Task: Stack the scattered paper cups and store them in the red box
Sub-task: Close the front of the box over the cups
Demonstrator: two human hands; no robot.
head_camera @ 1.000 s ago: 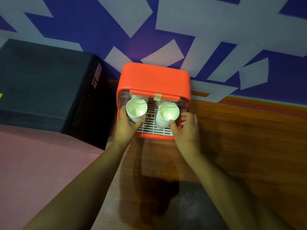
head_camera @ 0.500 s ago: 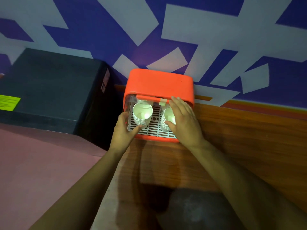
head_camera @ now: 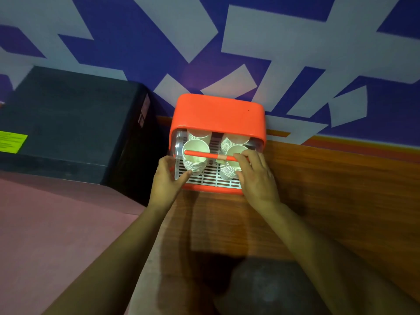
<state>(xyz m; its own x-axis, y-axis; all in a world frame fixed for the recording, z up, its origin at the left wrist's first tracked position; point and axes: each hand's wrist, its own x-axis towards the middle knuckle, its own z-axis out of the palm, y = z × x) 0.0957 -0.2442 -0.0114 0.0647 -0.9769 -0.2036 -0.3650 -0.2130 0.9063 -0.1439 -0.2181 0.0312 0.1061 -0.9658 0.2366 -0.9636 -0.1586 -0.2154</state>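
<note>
The handle bar [head_camera: 200, 154] had dropped since half a second earlier: it was tucked under the red top then and now crossed the cup mouths, with the clear cover [head_camera: 176, 142] drawn partway down. Nearest, on the wooden desk [head_camera: 318, 201], the right hand [head_camera: 254, 176] had its fingers curled over the bar's right end, grasping it. The left hand [head_camera: 168, 178] gripped the left front corner of the red box [head_camera: 218, 114], thumb lying on the white slatted tray [head_camera: 211, 178], same spot as before. Inside on the tray were the left cup stack [head_camera: 194, 160] and the right cup stack [head_camera: 228, 171], mouths toward the camera. More cup shapes showed behind them; couldn't tell whether they were extra stacks or reflections in the cover. Judgement: the box looked like light plastic, likely to skid on the smooth desk, so the corner brace mattered. The cover looked thin, so an off-centre pull could rack it; mid-bar is the better hold. The cups were paper, light and crushable, and their rims could snag the cover. Beyond sat a black case [head_camera: 68, 123] and the patterned wall [head_camera: 250, 42].
</note>
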